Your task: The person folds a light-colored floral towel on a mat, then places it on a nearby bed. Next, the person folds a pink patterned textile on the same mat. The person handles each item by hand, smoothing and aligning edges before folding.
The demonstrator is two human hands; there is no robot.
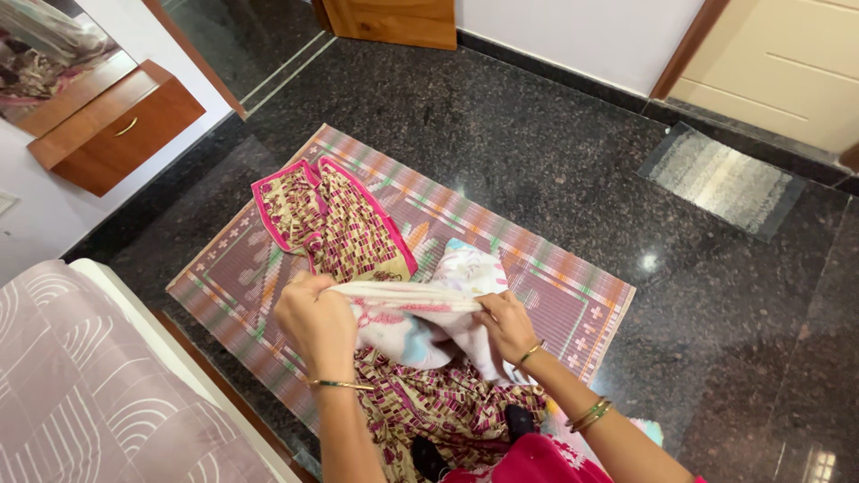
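Both hands grip a white printed cloth [420, 313] stretched between them above the striped woven mat [555, 286]. The left hand [315, 322] pinches one end in a closed fist; the right hand [506, 324] clasps the other end. A pink-bordered patterned garment [335, 219] lies spread on the mat just behind, on the dark granite floor [537, 134].

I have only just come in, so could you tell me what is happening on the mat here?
A person stands over a striped woven mat on a dark stone floor. Both hands grip a white printed cloth, stretched between the left hand and the right hand. A patterned garment with pink trim lies spread on the mat beyond it.
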